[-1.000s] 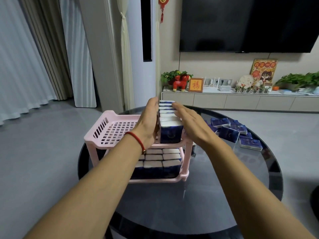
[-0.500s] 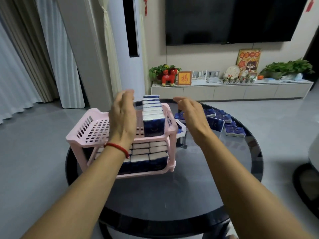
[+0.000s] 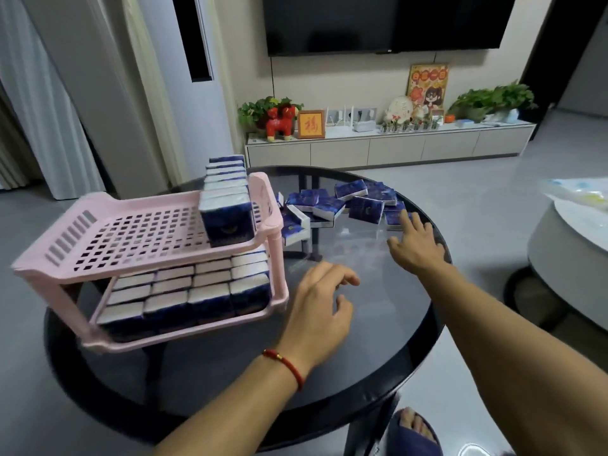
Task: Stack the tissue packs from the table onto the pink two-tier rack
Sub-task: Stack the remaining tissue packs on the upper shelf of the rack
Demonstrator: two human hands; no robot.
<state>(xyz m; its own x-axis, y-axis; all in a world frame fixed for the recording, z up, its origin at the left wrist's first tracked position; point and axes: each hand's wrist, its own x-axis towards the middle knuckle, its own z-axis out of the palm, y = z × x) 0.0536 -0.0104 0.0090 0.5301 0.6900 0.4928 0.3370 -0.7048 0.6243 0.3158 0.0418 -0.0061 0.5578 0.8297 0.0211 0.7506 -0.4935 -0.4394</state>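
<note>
The pink two-tier rack (image 3: 138, 209) stands on the left of the round dark glass table (image 3: 378, 324). Its lower tier is packed with blue-and-white tissue packs (image 3: 197, 291). One row of packs (image 3: 227, 205) stands along the right side of the upper tier. A loose pile of tissue packs (image 3: 345, 202) lies at the table's far side. My right hand (image 3: 414, 245) reaches over the table with spread fingers, fingertips near the rightmost loose pack. My left hand (image 3: 319, 307) hovers right of the rack, fingers loosely curled, holding nothing.
A round white table (image 3: 566, 251) stands to the right. A low white cabinet (image 3: 388, 146) with plants and ornaments runs along the far wall under a television. My slippered foot (image 3: 414, 432) shows below the table edge.
Both hands left the row of packs on the upper tier and moved right. The right hand now reaches toward the loose pile. The view swung to the right.
</note>
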